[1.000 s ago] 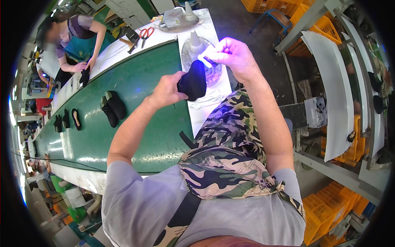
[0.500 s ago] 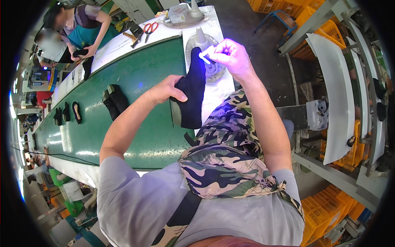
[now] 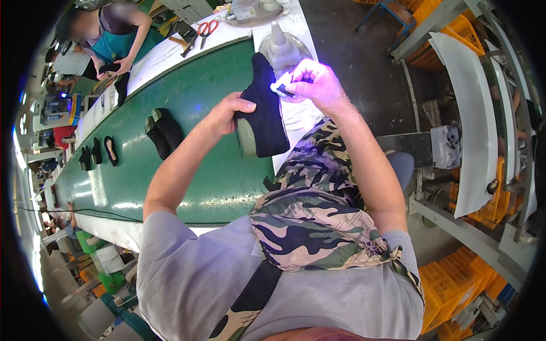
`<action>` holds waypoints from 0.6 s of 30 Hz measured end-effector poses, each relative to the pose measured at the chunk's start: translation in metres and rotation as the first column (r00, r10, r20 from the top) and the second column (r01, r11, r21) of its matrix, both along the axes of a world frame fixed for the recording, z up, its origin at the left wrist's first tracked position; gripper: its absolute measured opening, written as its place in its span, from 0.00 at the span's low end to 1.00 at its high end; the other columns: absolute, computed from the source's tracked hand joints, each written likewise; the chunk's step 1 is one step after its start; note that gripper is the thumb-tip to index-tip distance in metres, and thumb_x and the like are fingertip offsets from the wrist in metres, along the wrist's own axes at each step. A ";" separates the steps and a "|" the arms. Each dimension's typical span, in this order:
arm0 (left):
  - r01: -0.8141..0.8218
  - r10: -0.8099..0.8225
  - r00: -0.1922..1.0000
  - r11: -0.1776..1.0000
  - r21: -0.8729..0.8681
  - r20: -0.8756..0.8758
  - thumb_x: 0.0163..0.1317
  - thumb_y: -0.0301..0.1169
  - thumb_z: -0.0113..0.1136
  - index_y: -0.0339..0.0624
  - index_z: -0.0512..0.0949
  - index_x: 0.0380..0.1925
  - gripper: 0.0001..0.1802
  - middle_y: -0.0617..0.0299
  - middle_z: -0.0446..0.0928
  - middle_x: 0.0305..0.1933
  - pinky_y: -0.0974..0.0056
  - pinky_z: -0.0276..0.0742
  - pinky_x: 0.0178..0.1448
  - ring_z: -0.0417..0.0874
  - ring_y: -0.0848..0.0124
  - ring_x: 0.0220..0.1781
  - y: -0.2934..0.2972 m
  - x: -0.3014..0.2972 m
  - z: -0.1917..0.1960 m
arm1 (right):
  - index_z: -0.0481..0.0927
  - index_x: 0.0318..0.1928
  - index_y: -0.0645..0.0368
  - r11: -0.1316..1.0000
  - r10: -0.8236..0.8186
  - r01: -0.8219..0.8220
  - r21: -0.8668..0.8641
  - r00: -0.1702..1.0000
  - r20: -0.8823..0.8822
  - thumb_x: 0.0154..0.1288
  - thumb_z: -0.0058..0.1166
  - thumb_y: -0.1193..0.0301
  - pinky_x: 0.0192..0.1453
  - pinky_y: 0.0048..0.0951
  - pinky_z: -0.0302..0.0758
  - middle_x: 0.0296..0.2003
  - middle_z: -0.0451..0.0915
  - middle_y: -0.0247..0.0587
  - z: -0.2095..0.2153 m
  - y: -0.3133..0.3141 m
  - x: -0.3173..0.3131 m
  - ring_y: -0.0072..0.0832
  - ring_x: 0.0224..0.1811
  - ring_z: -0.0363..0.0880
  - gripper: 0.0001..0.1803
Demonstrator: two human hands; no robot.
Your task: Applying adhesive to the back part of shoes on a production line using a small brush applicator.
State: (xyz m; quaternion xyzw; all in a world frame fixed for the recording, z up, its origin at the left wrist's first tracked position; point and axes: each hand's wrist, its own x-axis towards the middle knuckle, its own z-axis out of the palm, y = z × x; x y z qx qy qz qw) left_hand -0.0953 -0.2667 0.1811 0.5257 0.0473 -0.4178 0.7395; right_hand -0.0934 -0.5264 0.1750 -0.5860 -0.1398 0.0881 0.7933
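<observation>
My left hand [image 3: 227, 113] grips a black fabric shoe [image 3: 264, 122] with a grey-green sole, its thumb lying across the upper. The shoe is held on end above the near right edge of the green belt, its narrow end pointing away from me. Pinched between the thumb and fingers of my right hand [image 3: 319, 88] is a small white piece [image 3: 280, 87], partly hidden and bright under violet light; its kind is unclear. It meets the shoe's right side, or is very close to it. A grey cone-topped fixture [image 3: 278, 38] stands just beyond both hands.
On the green belt [image 3: 199, 136] lie a pair of black shoes [image 3: 164, 133] and several smaller ones farther left. Red-handled scissors [image 3: 206, 29] and a hammer [image 3: 186, 45] rest on the white ledge. A co-worker [image 3: 116, 42] handles a shoe across the belt. Orange crates [image 3: 455, 284] and metal racks stand right.
My right hand and the white piece have moved down along the shoe's side, away from its narrow end. The shoe has shifted slightly away from me, still in my left hand.
</observation>
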 end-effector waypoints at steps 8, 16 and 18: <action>-0.110 0.108 0.991 0.993 -0.029 -0.077 0.51 0.32 0.65 0.28 0.71 0.56 0.32 0.48 0.79 0.52 0.53 0.77 0.63 0.83 0.56 0.52 0.001 -0.002 -0.004 | 0.75 0.33 0.60 0.997 0.072 -0.071 0.031 0.997 -0.032 0.58 0.63 0.81 0.41 0.22 0.76 0.32 0.79 0.33 -0.007 -0.004 -0.017 0.19 0.34 0.78 0.09; -0.231 0.228 0.957 0.973 0.006 -0.180 0.54 0.35 0.62 0.30 0.70 0.57 0.31 0.45 0.79 0.53 0.50 0.76 0.63 0.83 0.53 0.52 -0.005 -0.010 -0.011 | 0.73 0.30 0.60 0.990 0.131 -0.126 -0.069 0.989 0.072 0.55 0.66 0.79 0.45 0.25 0.74 0.33 0.76 0.34 -0.002 -0.021 -0.026 0.21 0.39 0.76 0.11; -0.261 0.250 0.941 0.965 -0.016 -0.227 0.55 0.36 0.62 0.30 0.71 0.56 0.31 0.45 0.79 0.53 0.49 0.76 0.64 0.83 0.52 0.53 -0.006 -0.011 -0.014 | 0.73 0.30 0.61 0.984 0.173 -0.169 -0.050 0.980 0.102 0.55 0.66 0.77 0.49 0.27 0.74 0.35 0.76 0.37 -0.002 -0.026 -0.028 0.24 0.42 0.76 0.11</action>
